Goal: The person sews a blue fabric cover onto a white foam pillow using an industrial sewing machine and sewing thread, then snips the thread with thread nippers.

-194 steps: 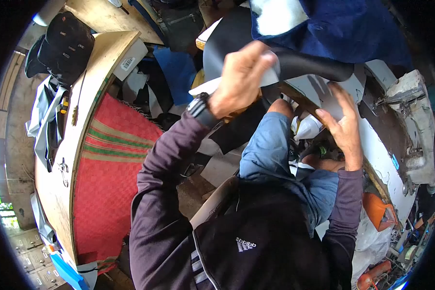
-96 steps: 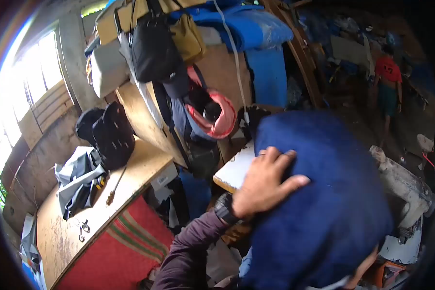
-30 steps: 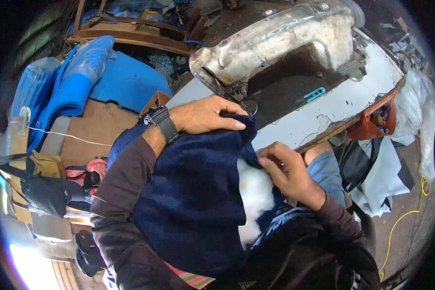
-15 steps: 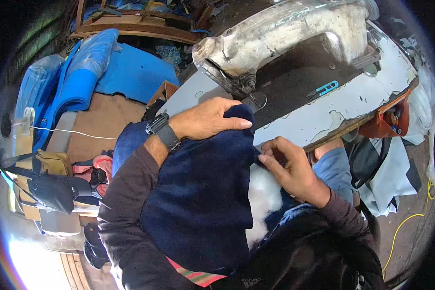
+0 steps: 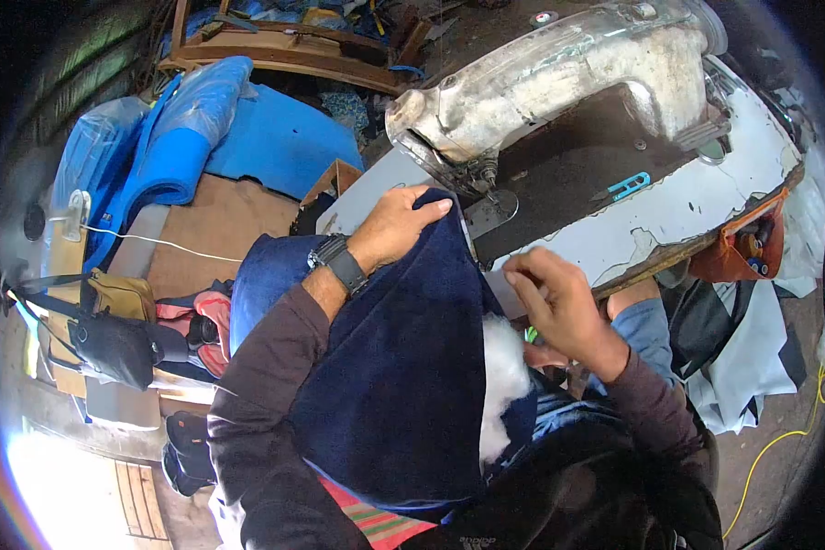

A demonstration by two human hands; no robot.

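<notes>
Dark navy cloth lies across my lap, with white stuffing showing along its right side. My left hand, wearing a black watch, pinches the cloth's top corner between thumb and fingers. To the right of the cloth edge, my right hand is raised with thumb and fingertips drawn together. It looks apart from the cloth, and whatever may be between its fingertips is too small to make out. Just beyond the cloth corner stands the needle end of a worn, pale sewing machine.
Blue thread snips lie on the dark machine bed. The white tabletop has chipped edges, with an orange pouch hanging at its right. Rolled blue foam, bags and a wooden frame are at the left and back.
My right hand has let go of the cloth edge and lifted away from it. My left hand has shifted slightly, folding the cloth's top corner more narrowly. The whole view has moved a little.
</notes>
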